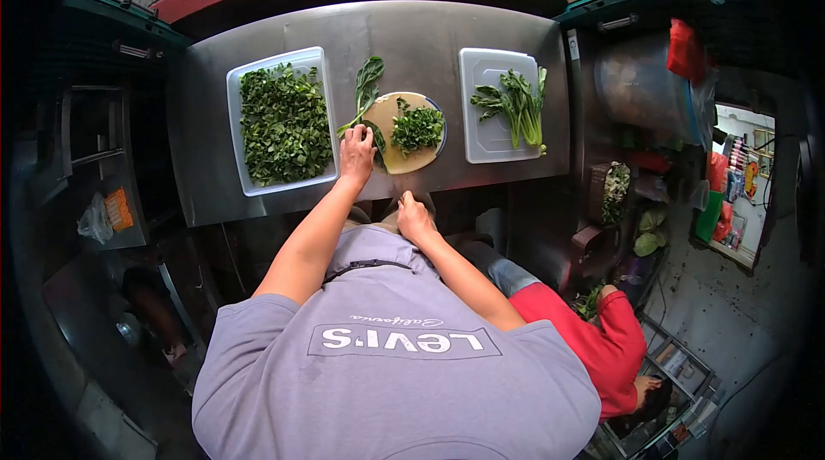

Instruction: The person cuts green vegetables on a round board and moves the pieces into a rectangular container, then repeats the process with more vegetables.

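My left hand is closed at the left edge of a round cutting board, its fingers on the stem end of a leafy green. The leaf points away from me across the metal table. On the board lies a pile of chopped greens. Beside my left fingers is a dark, narrow blade-like shape, slanting towards me. My right hand is closed around a knife handle at the table's near edge; how the handle meets the dark shape is hard to see.
Left of the board stands a white tub full of chopped greens. To the right, whole leafy stalks rest on a translucent lid. All are on the metal table. A person in a red sleeve crouches at my right, near more greens.
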Motion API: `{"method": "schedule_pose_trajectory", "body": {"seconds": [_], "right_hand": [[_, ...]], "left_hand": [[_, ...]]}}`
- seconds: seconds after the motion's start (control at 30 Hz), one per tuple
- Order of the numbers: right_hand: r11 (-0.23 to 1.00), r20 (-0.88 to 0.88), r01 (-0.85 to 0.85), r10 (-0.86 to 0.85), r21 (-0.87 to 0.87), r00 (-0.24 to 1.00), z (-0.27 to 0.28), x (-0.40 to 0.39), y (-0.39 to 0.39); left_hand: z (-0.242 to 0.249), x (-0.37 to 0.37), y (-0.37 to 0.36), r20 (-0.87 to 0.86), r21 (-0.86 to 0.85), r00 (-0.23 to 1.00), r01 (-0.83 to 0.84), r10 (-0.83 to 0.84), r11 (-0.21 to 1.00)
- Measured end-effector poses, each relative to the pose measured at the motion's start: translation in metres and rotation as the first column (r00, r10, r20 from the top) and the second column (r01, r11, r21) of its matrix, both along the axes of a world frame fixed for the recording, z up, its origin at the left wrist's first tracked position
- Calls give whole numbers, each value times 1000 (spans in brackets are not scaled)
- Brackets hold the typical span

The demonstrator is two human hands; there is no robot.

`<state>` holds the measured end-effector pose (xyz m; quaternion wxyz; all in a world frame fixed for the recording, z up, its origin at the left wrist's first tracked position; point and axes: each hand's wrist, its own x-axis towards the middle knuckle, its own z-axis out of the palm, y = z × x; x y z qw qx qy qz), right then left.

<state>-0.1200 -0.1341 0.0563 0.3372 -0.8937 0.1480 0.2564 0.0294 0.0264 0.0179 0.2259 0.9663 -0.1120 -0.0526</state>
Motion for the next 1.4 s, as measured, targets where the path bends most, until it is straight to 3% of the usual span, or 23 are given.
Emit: {"method": "schedule_pose_trajectory", "body": {"seconds": [0.2,0.6,1.4], "right_hand": [[997,-152,-66,61,-26,986,27,-9,-11],[996,-284,-38,14,-77,959,54,4,-18],[994,-296,-54,24,-96,955,71,3,-20]], "left_hand": [[-2,1,1,23,-2,1000,4,-4,1000],[1,5,3,16,4,1000,18,-18,1000],[6,2,5,1,-41,1000,2,-2,999]]}}
